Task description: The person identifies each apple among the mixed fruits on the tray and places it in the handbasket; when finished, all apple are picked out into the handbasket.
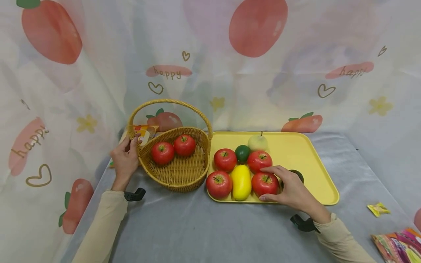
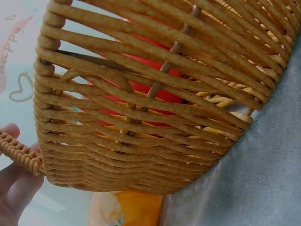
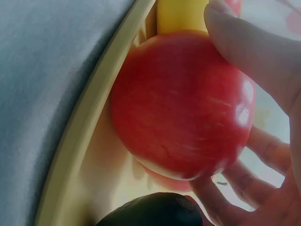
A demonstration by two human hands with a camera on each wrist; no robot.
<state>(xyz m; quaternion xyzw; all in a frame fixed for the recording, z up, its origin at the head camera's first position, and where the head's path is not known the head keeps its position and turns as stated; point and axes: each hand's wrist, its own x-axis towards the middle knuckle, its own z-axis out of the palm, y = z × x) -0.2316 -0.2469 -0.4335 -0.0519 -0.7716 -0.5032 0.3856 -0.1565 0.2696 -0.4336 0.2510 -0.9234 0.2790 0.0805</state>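
My left hand (image 1: 125, 159) grips the base of the handle of a wicker basket (image 1: 182, 187) at its left side; in the left wrist view the fingers (image 2: 21, 195) wrap that handle. Two red apples (image 1: 162, 153) lie in the basket. At the front edge of a yellow tray (image 1: 315, 171), my right hand (image 1: 292, 186) holds a red apple (image 1: 265, 183), thumb at the front and fingers behind it. The right wrist view shows this apple (image 3: 183, 106) between thumb and fingers. A yellow mango (image 1: 241, 182) lies just left of it. A dark green avocado (image 1: 297, 175) is partly hidden behind the hand.
Other red apples (image 1: 225, 159), a small green fruit (image 1: 242, 153) and a pale pear (image 1: 258, 143) share the tray. A snack packet (image 1: 146, 132) stands behind the basket. At the right lie a small yellow wrapper (image 1: 378, 209) and a colourful bag (image 1: 399, 245). A printed curtain closes off the back.
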